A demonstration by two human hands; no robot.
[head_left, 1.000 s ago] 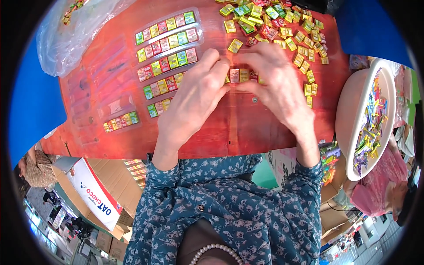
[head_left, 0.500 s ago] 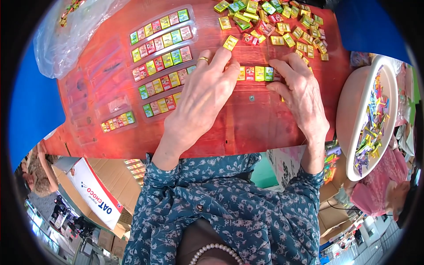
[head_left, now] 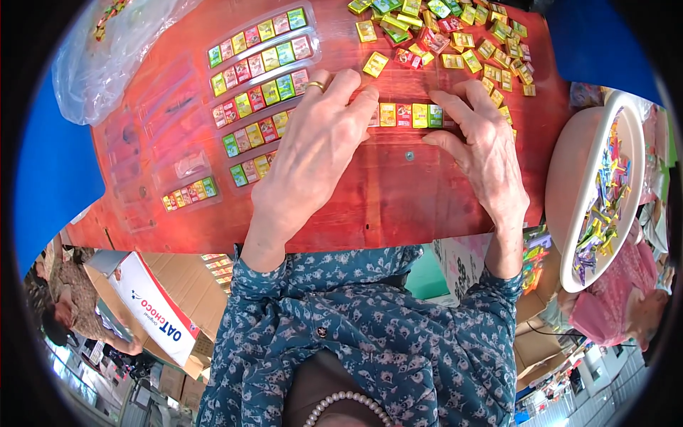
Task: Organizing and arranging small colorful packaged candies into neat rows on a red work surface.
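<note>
A short row of small candy-like boxes in yellow, red and green lies on the red table between my hands. My left hand, with a ring on one finger, presses the row's left end between thumb and fingers. At the right end, the thumb and forefinger of my right hand close around the last boxes. Just above the row lies a single yellow box. Left of my left hand, a clear plastic tray holds several rows of the same boxes; my hand hides part of its lower rows.
A heap of loose small boxes spreads at the far right. A white basin of colourful wrapped pieces stands at the right edge. On the left are a smaller filled tray and a clear plastic bag. A cardboard box stands below the table.
My left hand has shifted a little left and down, uncovering more of the row's left end. My right hand stays at the right end.
</note>
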